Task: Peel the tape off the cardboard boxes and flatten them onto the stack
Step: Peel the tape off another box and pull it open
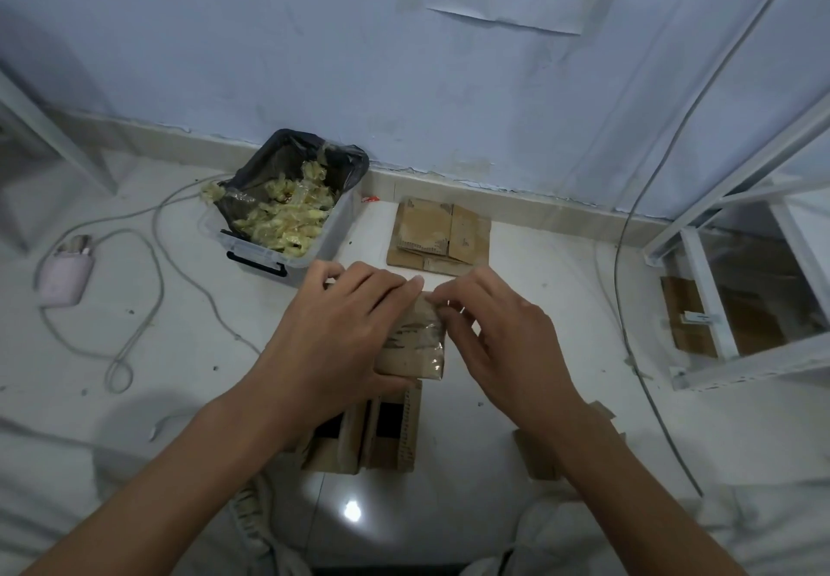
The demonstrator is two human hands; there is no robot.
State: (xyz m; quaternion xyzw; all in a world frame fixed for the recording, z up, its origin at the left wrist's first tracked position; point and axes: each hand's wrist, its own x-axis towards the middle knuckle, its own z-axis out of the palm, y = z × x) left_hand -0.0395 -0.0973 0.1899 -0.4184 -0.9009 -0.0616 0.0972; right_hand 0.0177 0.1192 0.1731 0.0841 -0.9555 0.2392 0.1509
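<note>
White floor [516, 351] lies by a blue wall; the left hand [341, 333] holds a small taped box [415, 346] low in the middle. The right hand [498, 333] pinches tape at its top edge; the flat stack [438, 234] sits behind, beside a bin [287, 207] of tape.

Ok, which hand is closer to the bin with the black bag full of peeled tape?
Left. The left hand holds the cardboard box with its fingertips just below the bin. The right hand picks at the box's far edge, further off to the bin's right.
</note>
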